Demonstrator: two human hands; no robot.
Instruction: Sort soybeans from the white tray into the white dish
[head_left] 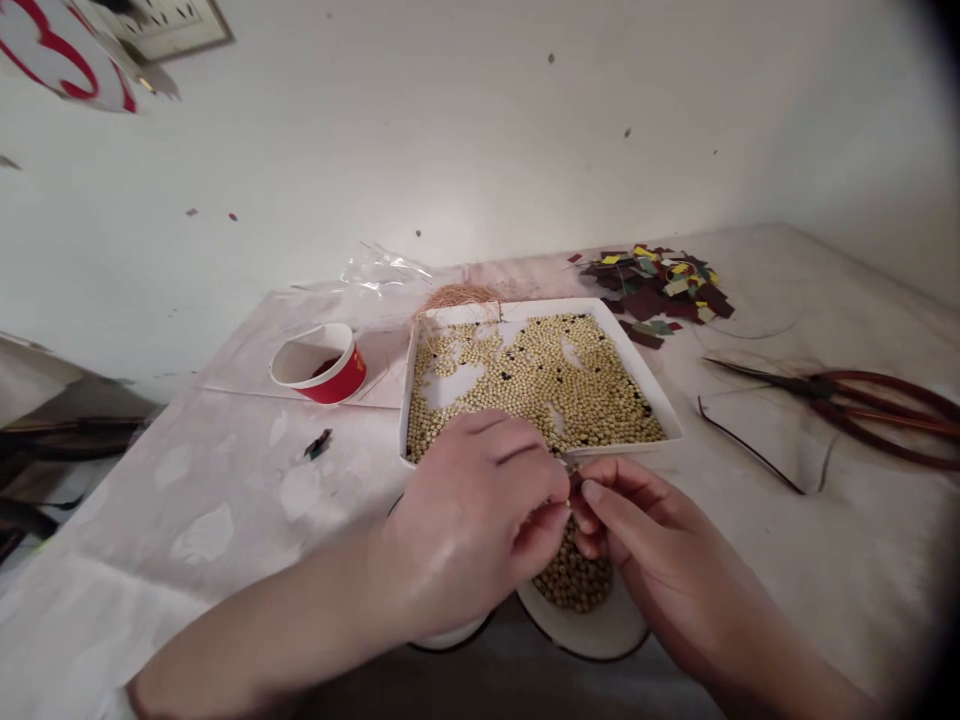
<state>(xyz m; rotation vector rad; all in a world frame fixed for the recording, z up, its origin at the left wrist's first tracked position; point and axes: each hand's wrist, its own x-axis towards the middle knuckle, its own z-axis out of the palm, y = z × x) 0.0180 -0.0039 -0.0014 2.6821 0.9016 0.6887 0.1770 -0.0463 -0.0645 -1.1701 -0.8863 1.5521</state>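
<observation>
My left hand (pixel 484 510) reaches in from the lower left, fingers curled and thumb pinched against the index finger. Whatever sits in that pinch is hidden. Close beside it, my right hand (pixel 652 545) pinches a small dark piece (pixel 576 480) between thumb and fingertips, its kind too small to tell. Both hands meet above a round pale dish with small brownish-gold beads (pixel 574 580). Another pale dish (pixel 450 635) shows partly under my left wrist. Just behind the hands lies a shallow white tray (pixel 541 452) of pale yellow beads (pixel 577 385), with a few black ones among them.
A red-and-white paper cup (pixel 341 380) and a dark scrap (pixel 318 444) are at left. Thin copper-coloured strands (pixel 459 295) and clear plastic (pixel 382 268) lie behind. Coloured scraps (pixel 652 285) are piled back right. Red-handled scissors (pixel 847 390) and a bent dark strip (pixel 750 445) lie right.
</observation>
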